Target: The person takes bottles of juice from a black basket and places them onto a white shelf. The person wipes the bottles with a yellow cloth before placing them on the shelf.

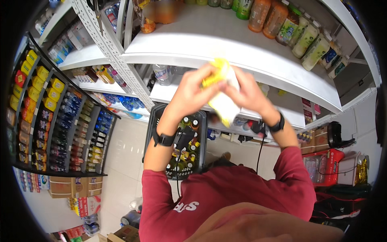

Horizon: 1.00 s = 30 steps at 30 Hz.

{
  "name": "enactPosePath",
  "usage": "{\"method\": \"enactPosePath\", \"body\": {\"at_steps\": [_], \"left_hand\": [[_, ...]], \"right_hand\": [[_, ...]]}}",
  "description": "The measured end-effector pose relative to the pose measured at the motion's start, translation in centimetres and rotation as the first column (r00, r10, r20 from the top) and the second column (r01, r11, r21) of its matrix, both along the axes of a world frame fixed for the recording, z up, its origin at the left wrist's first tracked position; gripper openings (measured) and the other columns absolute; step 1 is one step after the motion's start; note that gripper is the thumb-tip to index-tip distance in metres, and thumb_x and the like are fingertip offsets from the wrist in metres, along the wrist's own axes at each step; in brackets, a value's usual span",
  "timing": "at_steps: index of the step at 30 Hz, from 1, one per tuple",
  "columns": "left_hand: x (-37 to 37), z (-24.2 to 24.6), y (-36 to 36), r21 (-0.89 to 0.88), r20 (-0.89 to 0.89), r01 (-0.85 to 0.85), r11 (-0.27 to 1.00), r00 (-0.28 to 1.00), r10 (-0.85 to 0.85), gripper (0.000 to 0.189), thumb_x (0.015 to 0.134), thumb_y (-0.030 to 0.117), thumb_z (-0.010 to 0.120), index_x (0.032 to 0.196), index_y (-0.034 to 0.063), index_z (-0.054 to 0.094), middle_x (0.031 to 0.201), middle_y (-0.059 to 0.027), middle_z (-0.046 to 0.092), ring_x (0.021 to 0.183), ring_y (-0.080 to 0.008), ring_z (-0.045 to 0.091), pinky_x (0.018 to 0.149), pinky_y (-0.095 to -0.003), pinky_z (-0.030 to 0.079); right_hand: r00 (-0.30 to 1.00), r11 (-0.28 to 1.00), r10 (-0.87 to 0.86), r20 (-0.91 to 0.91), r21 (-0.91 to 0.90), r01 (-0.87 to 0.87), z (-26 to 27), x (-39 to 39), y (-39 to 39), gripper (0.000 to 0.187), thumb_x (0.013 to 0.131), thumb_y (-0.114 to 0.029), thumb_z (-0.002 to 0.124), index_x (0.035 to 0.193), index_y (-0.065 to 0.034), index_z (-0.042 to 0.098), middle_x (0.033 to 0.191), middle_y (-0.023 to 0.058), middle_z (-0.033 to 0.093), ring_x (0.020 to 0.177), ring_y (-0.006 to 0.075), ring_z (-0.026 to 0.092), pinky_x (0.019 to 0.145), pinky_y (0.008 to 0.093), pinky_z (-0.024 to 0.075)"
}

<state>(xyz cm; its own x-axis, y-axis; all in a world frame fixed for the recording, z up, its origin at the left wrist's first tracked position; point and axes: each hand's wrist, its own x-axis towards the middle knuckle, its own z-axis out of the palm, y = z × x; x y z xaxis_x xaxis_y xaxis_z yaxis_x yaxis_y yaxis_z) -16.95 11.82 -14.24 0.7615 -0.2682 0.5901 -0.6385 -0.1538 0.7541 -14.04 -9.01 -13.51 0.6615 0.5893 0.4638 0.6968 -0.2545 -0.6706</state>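
Both my hands are raised in front of the white metal shelf [181, 59] and grip a blurred yellow and white cloth or soft packet [225, 101]; which of the two cannot be told. My left hand [193, 90] holds its yellow upper part. My right hand [249, 92] has the white side, with its fingers near those of the left. Below my left forearm stands a black plastic basket [204, 133] holding several bottles with yellow, white and dark caps. A black strap with a device is on each wrist.
Several drink bottles [314, 51] line the upper shelf's right and back. A water bottle [162, 74] stands one level lower. At left is a tall rack of packaged goods [65, 121]; a red crate [328, 166] is at right. Thin black cables hang beside my body.
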Motion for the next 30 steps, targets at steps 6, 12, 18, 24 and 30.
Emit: {"method": "enactPosePath", "body": {"at_steps": [6,12,18,24,30], "left_hand": [[4.3,1.9,5.2,0.203,0.015,-0.407,0.891,0.911,0.413,0.030,0.096,0.017,0.069,0.121,0.0046,0.057,0.110,-0.0047,0.068,0.103,-0.0112,0.062,0.078,-0.0253,0.051],[15.6,9.5,8.3,0.356,0.352,-0.726,0.589,0.688,0.635,0.045,0.087,0.028,0.078,0.118,0.0012,0.058,0.095,-0.0152,0.074,0.089,-0.0290,0.072,0.080,-0.0371,0.056],[26.8,14.7,12.2,0.608,0.520,-0.794,0.027,0.424,0.741,0.084,0.083,0.053,0.072,0.141,0.0033,0.038,0.123,-0.0316,0.061,0.113,-0.0448,0.064,0.090,-0.0492,0.056],[31.4,15.6,9.7,0.549,0.561,-0.827,-0.124,0.255,0.787,0.073,0.086,0.054,0.065,0.141,0.0109,0.043,0.135,-0.0268,0.056,0.117,-0.0455,0.061,0.090,-0.0545,0.055],[35.3,16.0,14.3,0.657,0.436,-0.753,-0.038,0.338,0.834,0.077,0.083,0.054,0.065,0.139,0.0055,0.043,0.121,-0.0298,0.065,0.111,-0.0464,0.065,0.092,-0.0533,0.053]], "right_hand": [[0.787,0.902,-0.432,0.440,0.213,0.376,-3.3,1.5,-8.1,0.053,0.072,0.005,0.054,0.125,0.0045,0.061,0.106,0.0221,0.071,0.091,0.0370,0.072,0.081,0.0410,0.0575],[0.739,0.770,-0.629,0.241,0.319,0.552,-4.7,5.5,-16.3,0.043,0.088,0.004,0.055,0.131,0.0042,0.056,0.114,0.0167,0.070,0.104,0.0237,0.069,0.092,0.0325,0.0506],[0.867,0.862,-0.483,0.124,0.242,0.445,-4.2,6.3,-17.4,0.043,0.083,0.004,0.059,0.126,0.0055,0.059,0.113,0.0235,0.069,0.103,0.0373,0.070,0.091,0.0367,0.0530],[0.913,0.915,-0.386,0.134,0.185,0.359,-3.5,6.6,-18.9,0.046,0.078,0.003,0.061,0.124,0.0025,0.057,0.104,0.0218,0.066,0.092,0.0418,0.066,0.084,0.0400,0.0532],[0.952,0.949,-0.296,0.075,0.137,0.284,-2.7,6.7,-19.7,0.046,0.074,0.004,0.059,0.121,0.0034,0.058,0.102,0.0218,0.065,0.090,0.0416,0.064,0.083,0.0423,0.0527]]}}
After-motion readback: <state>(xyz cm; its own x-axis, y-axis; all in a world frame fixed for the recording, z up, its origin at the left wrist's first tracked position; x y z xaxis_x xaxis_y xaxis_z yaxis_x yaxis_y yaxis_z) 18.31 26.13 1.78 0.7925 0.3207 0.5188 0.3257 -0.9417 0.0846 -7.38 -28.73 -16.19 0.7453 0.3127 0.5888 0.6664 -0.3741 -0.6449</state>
